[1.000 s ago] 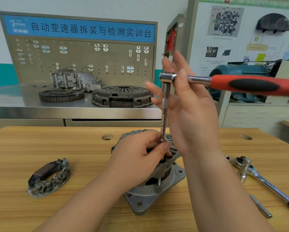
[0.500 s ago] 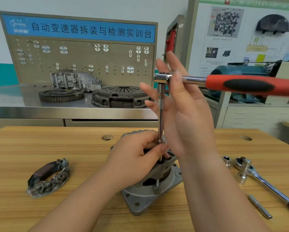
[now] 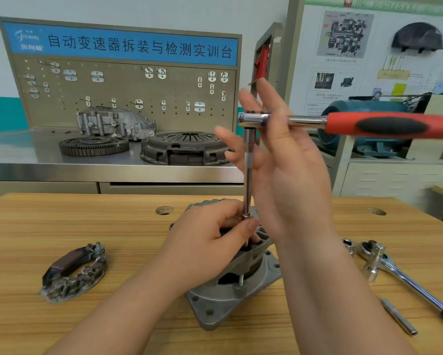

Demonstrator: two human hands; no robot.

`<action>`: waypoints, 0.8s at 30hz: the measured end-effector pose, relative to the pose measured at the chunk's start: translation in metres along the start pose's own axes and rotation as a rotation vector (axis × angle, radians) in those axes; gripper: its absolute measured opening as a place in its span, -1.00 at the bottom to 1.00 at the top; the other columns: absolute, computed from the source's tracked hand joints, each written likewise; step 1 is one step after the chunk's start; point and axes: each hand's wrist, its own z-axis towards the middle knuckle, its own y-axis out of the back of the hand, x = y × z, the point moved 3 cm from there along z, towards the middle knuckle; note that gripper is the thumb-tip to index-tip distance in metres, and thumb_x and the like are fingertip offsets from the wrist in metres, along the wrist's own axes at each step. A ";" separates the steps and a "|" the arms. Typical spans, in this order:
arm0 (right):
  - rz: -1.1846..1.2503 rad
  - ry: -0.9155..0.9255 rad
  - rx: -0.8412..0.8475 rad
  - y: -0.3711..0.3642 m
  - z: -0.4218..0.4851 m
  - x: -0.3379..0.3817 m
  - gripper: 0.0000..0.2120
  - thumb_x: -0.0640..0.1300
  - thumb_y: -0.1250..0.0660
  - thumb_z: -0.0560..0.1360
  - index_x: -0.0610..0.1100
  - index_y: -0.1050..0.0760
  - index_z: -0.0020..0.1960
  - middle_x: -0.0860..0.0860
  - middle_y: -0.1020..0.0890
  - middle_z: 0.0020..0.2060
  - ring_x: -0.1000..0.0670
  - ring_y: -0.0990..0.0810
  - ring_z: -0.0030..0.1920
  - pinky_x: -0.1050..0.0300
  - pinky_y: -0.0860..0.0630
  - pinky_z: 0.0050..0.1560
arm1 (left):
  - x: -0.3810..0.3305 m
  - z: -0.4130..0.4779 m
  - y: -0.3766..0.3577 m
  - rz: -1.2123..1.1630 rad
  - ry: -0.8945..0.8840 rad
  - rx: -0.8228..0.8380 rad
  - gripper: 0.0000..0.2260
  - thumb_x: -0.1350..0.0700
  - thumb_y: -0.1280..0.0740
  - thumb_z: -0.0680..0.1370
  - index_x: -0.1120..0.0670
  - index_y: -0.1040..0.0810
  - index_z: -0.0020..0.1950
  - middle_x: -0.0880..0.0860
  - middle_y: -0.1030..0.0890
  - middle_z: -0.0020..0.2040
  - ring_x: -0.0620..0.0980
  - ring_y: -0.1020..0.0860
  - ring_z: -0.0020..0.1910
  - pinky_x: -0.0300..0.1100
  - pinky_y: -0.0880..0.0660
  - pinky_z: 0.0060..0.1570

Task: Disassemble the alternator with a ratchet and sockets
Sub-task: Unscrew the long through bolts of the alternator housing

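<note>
Here we see the alternator (image 3: 228, 301), a ribbed grey cast-metal housing, standing on its flange in the middle of the wooden table (image 3: 87, 226). Our left hand (image 3: 210, 242) pinches the foot of a slim chrome extension bar (image 3: 248, 175), probably to keep it seated on a hidden fastener. Our right hand (image 3: 287, 175), fingers straight, steadies the ratchet (image 3: 389, 125) at its head. The red rubbery handle juts right, ungripped.

Left hand (image 3: 210, 242) is curled down low, thumb and fingertips pinching the extension bar (image 3: 247, 180). Right hand (image 3: 287, 160) is just above it, forearm raised, fingers straight, spread, pointing up.
</note>
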 end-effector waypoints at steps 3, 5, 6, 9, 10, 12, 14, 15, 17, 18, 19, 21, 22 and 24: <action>0.101 -0.141 0.013 0.002 0.000 -0.002 -0.63 0.13 0.01 0.63 0.03 -0.46 0.27 0.06 -0.71 0.02 -0.04 -0.72 -0.10 0.15 -0.60 -0.09 | -0.003 -0.001 0.000 0.005 -0.014 0.014 -0.70 -0.12 -0.19 0.50 0.03 -0.61 -0.04 -0.27 -0.68 -0.20 -0.28 -0.62 -0.18 -0.07 -0.56 -0.09; 0.083 -0.125 0.003 0.003 0.000 -0.001 -0.65 0.13 -0.06 0.60 0.06 -0.47 0.25 0.03 -0.71 0.00 -0.02 -0.70 -0.10 0.17 -0.58 -0.12 | -0.002 0.000 0.000 0.006 -0.016 0.011 -0.70 -0.11 -0.19 0.49 0.04 -0.61 -0.06 -0.27 -0.68 -0.20 -0.27 -0.62 -0.18 -0.08 -0.55 -0.09; 0.047 -0.083 -0.003 0.003 0.001 -0.001 -0.71 0.10 -0.13 0.59 0.08 -0.49 0.23 0.04 -0.70 0.04 0.00 -0.68 -0.06 0.17 -0.56 -0.10 | -0.001 0.000 0.000 -0.005 -0.010 0.011 -0.71 -0.09 -0.20 0.50 0.06 -0.61 -0.07 -0.25 -0.68 -0.19 -0.26 -0.63 -0.16 -0.06 -0.56 -0.07; -0.159 0.099 -0.033 0.003 0.000 0.005 -0.78 -0.05 -0.27 0.54 0.15 -0.56 0.14 0.14 -0.65 0.15 0.07 -0.61 0.17 0.01 -0.53 0.20 | 0.003 0.001 -0.001 -0.029 0.008 0.010 -0.83 0.03 -0.28 0.58 0.06 -0.63 -0.05 -0.20 -0.70 -0.17 -0.23 -0.65 -0.10 0.01 -0.57 0.01; -0.211 0.151 -0.041 0.003 0.000 0.005 -0.76 -0.09 -0.28 0.52 0.16 -0.55 0.12 0.17 -0.65 0.15 0.11 -0.58 0.22 -0.07 -0.47 0.31 | 0.003 0.001 -0.001 -0.029 0.013 0.006 -0.87 0.06 -0.30 0.59 0.05 -0.63 -0.04 -0.20 -0.70 -0.17 -0.24 -0.65 -0.10 0.01 -0.57 0.02; -0.220 0.189 -0.054 0.002 -0.001 0.005 -0.76 -0.11 -0.27 0.52 0.15 -0.54 0.12 0.16 -0.63 0.18 0.15 -0.54 0.27 -0.09 -0.40 0.39 | 0.004 0.001 0.000 -0.025 0.012 0.008 -0.89 0.08 -0.31 0.58 0.04 -0.63 -0.04 -0.19 -0.70 -0.16 -0.25 -0.64 -0.10 0.00 -0.56 0.02; -0.136 0.136 -0.052 0.002 -0.001 0.003 -0.78 -0.07 -0.22 0.55 0.12 -0.53 0.15 0.11 -0.62 0.22 0.09 -0.55 0.28 0.00 -0.43 0.35 | 0.003 0.001 0.000 -0.023 -0.001 0.016 -0.87 0.06 -0.29 0.59 0.06 -0.62 -0.03 -0.18 -0.71 -0.15 -0.23 -0.64 -0.09 0.00 -0.56 0.01; -0.078 0.086 -0.042 0.002 0.000 0.002 -0.78 -0.04 -0.18 0.58 0.10 -0.52 0.18 0.11 -0.63 0.21 0.03 -0.58 0.25 0.07 -0.50 0.25 | 0.002 0.000 0.000 -0.025 -0.004 0.018 -0.84 0.03 -0.28 0.59 0.06 -0.62 -0.01 -0.18 -0.71 -0.14 -0.23 -0.65 -0.09 0.01 -0.56 0.01; 0.049 -0.026 -0.024 0.003 0.001 0.001 -0.74 0.02 -0.10 0.63 0.04 -0.48 0.23 0.10 -0.65 0.16 -0.04 -0.66 0.13 0.17 -0.55 0.02 | -0.001 0.000 0.000 -0.030 -0.004 0.020 -0.74 -0.06 -0.22 0.55 0.06 -0.61 0.00 -0.18 -0.70 -0.14 -0.21 -0.65 -0.10 0.01 -0.56 -0.01; 0.106 -0.071 -0.021 0.004 0.002 0.001 -0.71 0.03 -0.08 0.63 0.00 -0.47 0.25 0.09 -0.67 0.13 -0.07 -0.67 0.09 0.17 -0.55 -0.04 | -0.002 0.000 0.000 -0.028 -0.006 0.021 -0.71 -0.09 -0.20 0.52 0.05 -0.61 -0.01 -0.19 -0.70 -0.15 -0.21 -0.64 -0.11 0.01 -0.56 -0.02; 0.146 -0.102 -0.020 0.005 0.002 0.002 -0.67 0.05 -0.07 0.61 -0.03 -0.46 0.26 0.09 -0.68 0.10 -0.09 -0.68 0.06 0.17 -0.56 -0.07 | -0.003 0.000 0.001 -0.024 -0.010 0.021 -0.71 -0.09 -0.19 0.50 0.05 -0.61 -0.03 -0.20 -0.69 -0.16 -0.21 -0.64 -0.12 0.02 -0.56 -0.02; 0.140 -0.113 -0.023 0.006 0.002 0.002 -0.66 0.05 -0.06 0.61 -0.05 -0.47 0.25 0.07 -0.69 0.07 -0.10 -0.69 0.04 0.17 -0.56 -0.09 | -0.002 0.000 0.001 -0.016 -0.014 0.018 -0.74 -0.07 -0.21 0.52 0.05 -0.62 -0.05 -0.23 -0.69 -0.16 -0.20 -0.64 -0.13 0.03 -0.56 -0.02; 0.087 -0.094 -0.024 0.006 0.002 0.002 -0.69 0.04 -0.07 0.63 -0.03 -0.48 0.22 0.07 -0.69 0.08 -0.09 -0.69 0.04 0.17 -0.56 -0.09 | -0.001 0.000 0.001 -0.014 -0.011 0.013 -0.77 -0.04 -0.24 0.55 0.05 -0.62 -0.06 -0.24 -0.69 -0.17 -0.17 -0.65 -0.13 0.05 -0.56 -0.02; -0.097 0.008 -0.032 0.004 0.001 0.003 -0.78 0.01 -0.13 0.63 0.06 -0.52 0.16 0.08 -0.68 0.10 -0.05 -0.67 0.08 0.13 -0.57 0.00 | 0.002 0.001 0.001 -0.016 0.002 0.001 -0.82 0.00 -0.28 0.57 0.05 -0.63 -0.04 -0.25 -0.69 -0.17 -0.05 -0.67 -0.15 0.09 -0.57 -0.02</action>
